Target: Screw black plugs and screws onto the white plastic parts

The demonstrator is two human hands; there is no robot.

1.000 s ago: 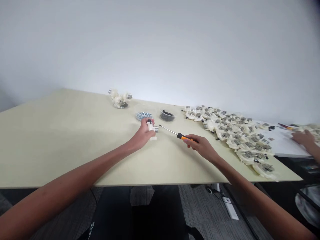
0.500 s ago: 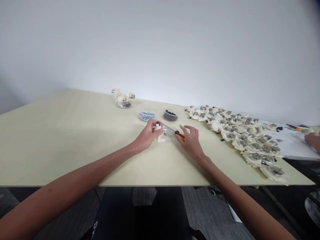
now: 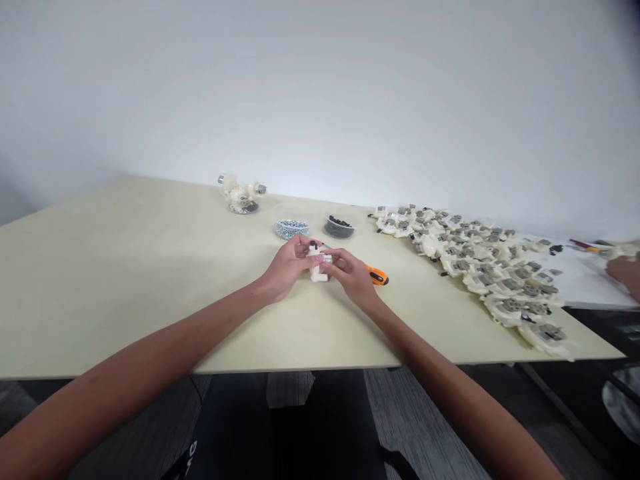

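Between my two hands is a small white plastic part with a black piece on its top and a grey metal bit at its side. My left hand grips it from the left, thumb across its front. From the right, the fingers of my right hand close on the same part and cover some of it. A screwdriver with an orange and black handle lies on the table just beyond my right hand, its shaft partly hidden behind the fingers.
Behind my hands stand a clear tub of silvery screws and a clear tub of black pieces. White assemblies sit at the back left. Several rows of similar assemblies cover the right side. Another person's hand shows at the far right.
My right hand has let go of the screwdriver, which now lies on the table, and has moved left onto the white plastic part. My left hand keeps its hold.
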